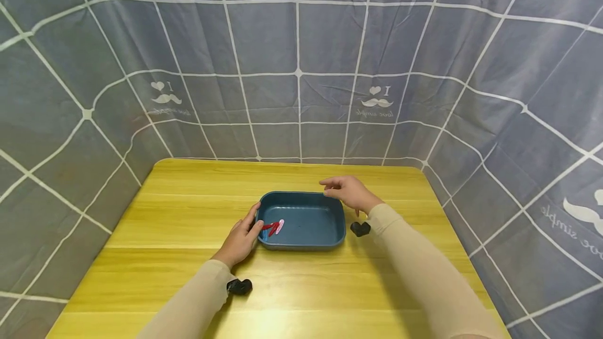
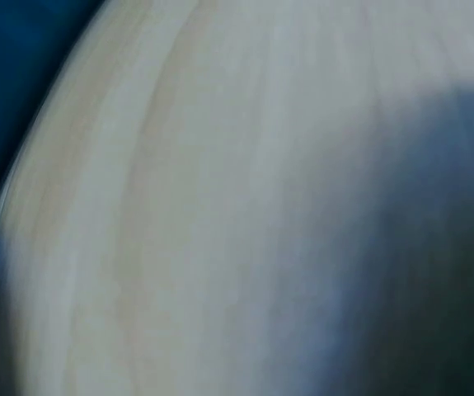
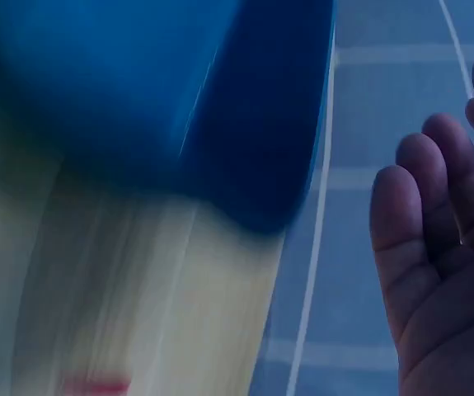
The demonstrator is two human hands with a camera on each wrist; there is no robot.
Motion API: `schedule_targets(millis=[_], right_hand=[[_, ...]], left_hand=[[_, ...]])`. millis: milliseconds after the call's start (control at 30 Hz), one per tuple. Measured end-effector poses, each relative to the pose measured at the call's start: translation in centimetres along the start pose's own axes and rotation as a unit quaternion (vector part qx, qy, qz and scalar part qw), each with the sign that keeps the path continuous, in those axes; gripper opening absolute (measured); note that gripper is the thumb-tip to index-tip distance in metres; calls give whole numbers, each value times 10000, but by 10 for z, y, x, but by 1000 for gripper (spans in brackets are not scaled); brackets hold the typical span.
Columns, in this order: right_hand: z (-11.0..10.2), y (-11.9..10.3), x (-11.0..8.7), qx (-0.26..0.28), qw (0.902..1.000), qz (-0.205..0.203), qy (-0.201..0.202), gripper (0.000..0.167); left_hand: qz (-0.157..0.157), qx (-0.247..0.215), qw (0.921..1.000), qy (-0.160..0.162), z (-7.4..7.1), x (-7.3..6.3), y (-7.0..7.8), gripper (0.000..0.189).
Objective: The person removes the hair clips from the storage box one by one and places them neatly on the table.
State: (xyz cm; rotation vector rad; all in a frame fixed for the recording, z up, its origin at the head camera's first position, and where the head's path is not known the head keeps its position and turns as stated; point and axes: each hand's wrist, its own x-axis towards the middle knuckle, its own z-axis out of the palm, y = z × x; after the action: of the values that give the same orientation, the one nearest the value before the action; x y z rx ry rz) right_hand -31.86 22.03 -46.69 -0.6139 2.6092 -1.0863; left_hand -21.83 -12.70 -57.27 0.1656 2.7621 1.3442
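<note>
Beige left sleeve: matte cloth, ending loosely at the wrist.
Left hand: thumb and fingers apart, touching the left end of the blue tray (how firmly, I cannot tell).
Slim pieces: red, pink and blue, glossy, inside the tray just beside the left thumb; that hand is nearer.
Blue tray: smooth, round-cornered plastic, on the wood-grained desk, long axis running left to right between the hands.
Right hand: fingers parted, loosely bent, nothing held, by the far right corner; the pieces lie leftward and nearer the body.
</note>
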Motion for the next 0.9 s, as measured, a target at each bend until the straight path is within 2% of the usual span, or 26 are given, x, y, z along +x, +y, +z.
schedule_targets(millis=[167, 300, 400, 467, 667, 800, 900], right_hand=[[36, -31, 34, 52, 9947, -610, -822, 41], [64, -38, 55, -185, 9840, -754, -1605, 42], [82, -38, 65, -509, 9750, -795, -2013, 41], [92, -36, 70, -541, 9711, -723, -2207, 41], [116, -30, 80, -632, 9642, -542, -2518, 45], [125, -30, 82, -959, 9624, -622, -2463, 46], [128, -31, 82, -1013, 9646, -647, -2349, 43]], left_hand=[[-45, -60, 10000, -23, 0, 2, -1, 59], [-79, -33, 10000, -24, 1, 2, -1, 60], [-98, -26, 9999, -63, 1, 2, -2, 59], [-99, -21, 9999, -76, 2, 2, -2, 59], [-102, -6, 9999, -76, 3, 1, -3, 59], [-96, 23, 9999, -88, 3, 1, -4, 59], [-109, 34, 9999, -75, 3, 2, -5, 59]])
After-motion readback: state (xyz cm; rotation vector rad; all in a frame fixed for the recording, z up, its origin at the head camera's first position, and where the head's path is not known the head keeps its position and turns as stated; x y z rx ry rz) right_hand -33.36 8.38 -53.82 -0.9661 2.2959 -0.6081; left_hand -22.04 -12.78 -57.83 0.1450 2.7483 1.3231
